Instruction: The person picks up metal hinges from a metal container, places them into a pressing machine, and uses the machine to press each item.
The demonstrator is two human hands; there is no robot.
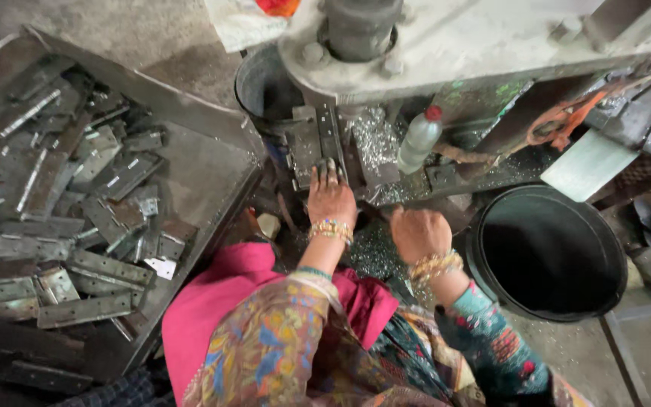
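My left hand (331,197) reaches forward and rests palm down on a flat metal strip (318,143) lying on the bed of a grey press machine (446,41). Its fingertips press the near end of the strip. My right hand (418,232) hangs lower, just right of the left, fingers curled in a loose fist; whether it holds anything is hidden. Both wrists wear beaded bangles. Shiny metal shavings (374,143) cover the bed between the hands.
A low metal tray (205,177) at the left holds several flat metal hinge plates (99,267). A black bucket (545,252) stands at the right. A plastic bottle with a red cap (419,138) leans by the machine. Another dark bucket (265,87) sits behind.
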